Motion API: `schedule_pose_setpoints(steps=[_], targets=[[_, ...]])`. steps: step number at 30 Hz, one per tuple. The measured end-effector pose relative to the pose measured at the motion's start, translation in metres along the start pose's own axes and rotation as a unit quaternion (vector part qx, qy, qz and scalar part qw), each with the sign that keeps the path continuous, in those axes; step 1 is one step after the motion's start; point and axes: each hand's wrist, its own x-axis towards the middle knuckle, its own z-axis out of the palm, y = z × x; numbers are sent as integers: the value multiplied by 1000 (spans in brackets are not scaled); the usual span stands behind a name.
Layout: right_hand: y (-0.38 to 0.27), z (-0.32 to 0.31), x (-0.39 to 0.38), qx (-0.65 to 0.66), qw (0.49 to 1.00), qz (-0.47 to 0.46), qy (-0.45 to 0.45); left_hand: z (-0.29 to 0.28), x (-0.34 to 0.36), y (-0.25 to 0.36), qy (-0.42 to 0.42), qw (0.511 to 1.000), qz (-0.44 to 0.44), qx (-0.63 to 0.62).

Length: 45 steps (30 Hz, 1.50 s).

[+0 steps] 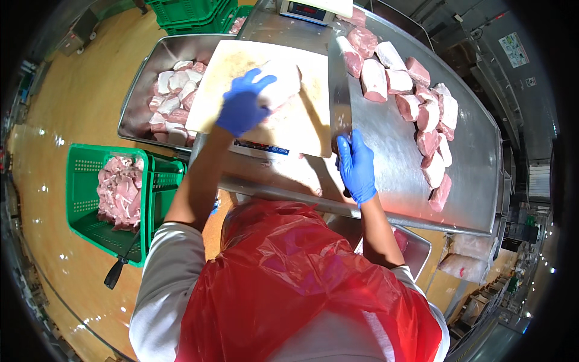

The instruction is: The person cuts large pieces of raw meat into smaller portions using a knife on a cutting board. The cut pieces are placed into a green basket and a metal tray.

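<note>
A pale, fat-covered piece of pork (pixel 282 85) lies on the white cutting board (pixel 217 69), washed out by bright light. My left hand (pixel 241 105), in a blue glove, grips its left end, with thumb and fingers spread around it. Right of the board, my right hand (pixel 359 169), also gloved in blue, is closed around the handle of a large knife (pixel 341 99). The wide blade points away from me beside the board's right edge, apart from the pork. Most of the handle is hidden by my fingers.
Several cut pork pieces (pixel 429 116) lie on the steel table (pixel 380 157) at right. A steel tub (pixel 134 99) of pork stands left of the board; a green crate (pixel 81 199) of trimmings is nearer. At the back are a scale (pixel 306 12) and stacked green crates (pixel 187 15).
</note>
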Motion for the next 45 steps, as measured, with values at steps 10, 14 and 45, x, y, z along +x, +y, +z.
schedule_pose_setpoints(steps=[10, 14, 45], targets=[[-53, 81, 62, -187, 971, -98, -112, -13, -89, 24, 100, 943, -272, -162], [-85, 137, 115, -234, 949, -163, -135, -43, -102, 54, 128, 916, -325, -199], [-14, 12, 57, -379, 884, -177, -209, 23, -76, 19, 245, 912, -300, -137]])
